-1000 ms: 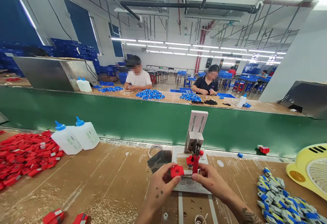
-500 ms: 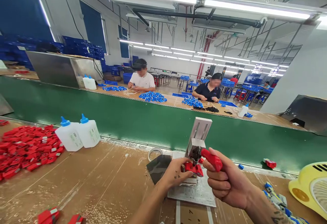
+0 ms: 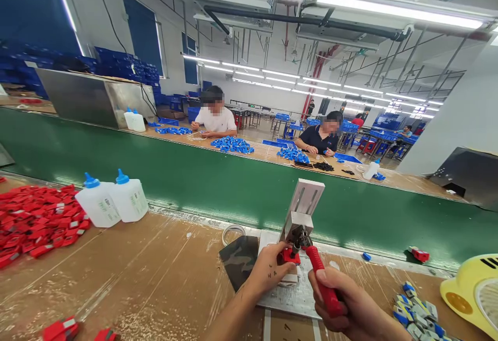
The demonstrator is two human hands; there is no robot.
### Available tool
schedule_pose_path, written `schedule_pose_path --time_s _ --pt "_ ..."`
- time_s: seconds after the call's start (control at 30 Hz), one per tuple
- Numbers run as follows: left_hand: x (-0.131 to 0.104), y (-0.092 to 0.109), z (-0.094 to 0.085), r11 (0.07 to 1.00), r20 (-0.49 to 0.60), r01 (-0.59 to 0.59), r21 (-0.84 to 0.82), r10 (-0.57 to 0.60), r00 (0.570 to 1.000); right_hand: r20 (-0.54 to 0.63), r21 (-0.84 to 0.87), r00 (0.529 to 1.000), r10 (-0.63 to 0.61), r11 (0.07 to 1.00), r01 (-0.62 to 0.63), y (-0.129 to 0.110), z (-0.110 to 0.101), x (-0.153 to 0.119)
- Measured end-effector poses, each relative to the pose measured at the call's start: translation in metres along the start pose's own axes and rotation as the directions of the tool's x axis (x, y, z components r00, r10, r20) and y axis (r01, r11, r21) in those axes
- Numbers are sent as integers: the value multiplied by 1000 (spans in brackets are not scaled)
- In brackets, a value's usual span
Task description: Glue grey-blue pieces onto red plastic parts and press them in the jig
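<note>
My left hand (image 3: 274,268) pinches a small red plastic part (image 3: 291,257) on the block of a metal hand press (image 3: 301,220). The press's dark plunger comes down onto that part; whether they touch is hard to see. My right hand (image 3: 338,299) is wrapped round the red lever handle (image 3: 321,273), which slants down toward me. Under the press lies a pale metal base plate (image 3: 311,299), partly covered by both hands. Just left of the press are a dark sheet (image 3: 239,260) and a roll of tape (image 3: 233,233).
A heap of red parts (image 3: 39,221) and two white bottles (image 3: 130,201) stand at left. Grey-blue parts (image 3: 418,312) and a yellow fan-like object (image 3: 472,289) are at right. Behind a green divider (image 3: 194,180), two people (image 3: 216,118) sit by blue parts (image 3: 232,145).
My right hand has pulled the lever handle down and toward me, swinging it from nearly level to steeply slanted. My left hand stays at the red part. The view has shifted slightly.
</note>
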State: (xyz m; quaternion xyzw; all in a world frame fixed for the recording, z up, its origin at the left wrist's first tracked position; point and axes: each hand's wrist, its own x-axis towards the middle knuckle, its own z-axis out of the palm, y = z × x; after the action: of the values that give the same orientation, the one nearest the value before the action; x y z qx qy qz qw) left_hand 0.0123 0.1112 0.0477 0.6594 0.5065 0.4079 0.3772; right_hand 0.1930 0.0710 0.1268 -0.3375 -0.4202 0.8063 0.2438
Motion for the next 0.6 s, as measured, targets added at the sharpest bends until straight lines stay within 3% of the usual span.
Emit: schedule_pose_path --time_s 0.13,0.23,0.33,0.5,0.6 --pt "-1 -1 2 1000 -16 7 13 -7 1000 -63 -139 998 -15 990 6 15 -10 2" --pt "-2 -3 5 1000 -27 7 19 -7 1000 -130 -357 991 -42 934 -7 20 -13 6" --pt "-3 -5 7 1000 -56 -2 21 3 998 -79 -625 994 -78 780 12 17 -11 9" --pt "-6 -11 6 999 -65 -29 45 32 997 -65 -920 977 -203 391 21 11 -8 20" --pt "-5 -12 5 996 -71 -48 80 54 996 -97 -949 959 -268 316 -8 16 -6 34"
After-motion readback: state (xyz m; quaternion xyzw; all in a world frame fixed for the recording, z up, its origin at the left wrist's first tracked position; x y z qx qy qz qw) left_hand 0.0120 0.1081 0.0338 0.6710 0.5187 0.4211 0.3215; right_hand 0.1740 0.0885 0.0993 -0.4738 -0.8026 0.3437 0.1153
